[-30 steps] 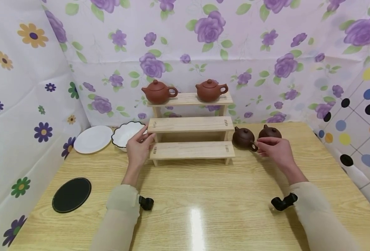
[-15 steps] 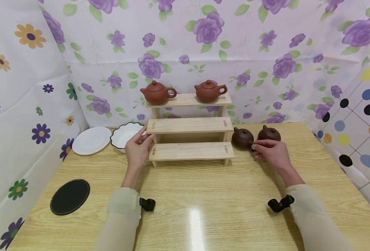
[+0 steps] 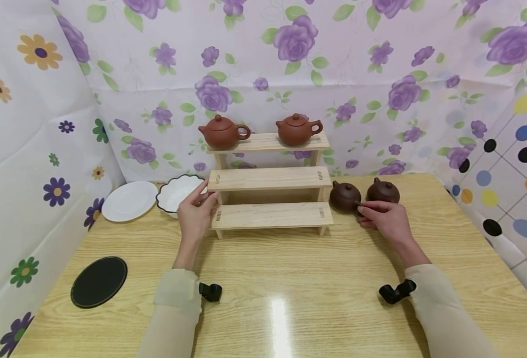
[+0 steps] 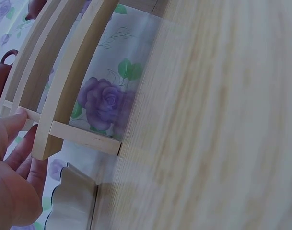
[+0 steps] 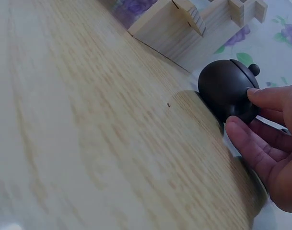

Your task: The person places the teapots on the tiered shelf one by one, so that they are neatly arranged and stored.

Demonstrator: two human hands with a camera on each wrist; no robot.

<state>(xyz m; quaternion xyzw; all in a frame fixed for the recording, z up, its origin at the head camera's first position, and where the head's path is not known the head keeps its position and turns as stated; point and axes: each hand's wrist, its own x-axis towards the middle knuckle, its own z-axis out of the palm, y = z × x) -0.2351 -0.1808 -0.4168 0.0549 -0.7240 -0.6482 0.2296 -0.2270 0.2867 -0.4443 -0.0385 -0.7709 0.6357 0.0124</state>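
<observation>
A three-tier wooden shelf stands on the table. My left hand grips its left end at the lower tiers; the left wrist view shows the thumb and fingers against the wood. To the shelf's right, my right hand pinches the handle of a dark brown teapot, which sits upright on the table. In the right wrist view the fingers cover most of that teapot's handle. Just behind the right hand is a second dark brown teapot, partly hidden.
Two reddish-brown teapots, one on the left and one on the right, stand on the top tier. Left of the shelf are a scalloped white bowl and a white plate. A black round mat lies at the front left.
My right hand has moved slightly left and closed more over the dark teapot's handle, which showed more clearly before. My left hand keeps its grip on the shelf.
</observation>
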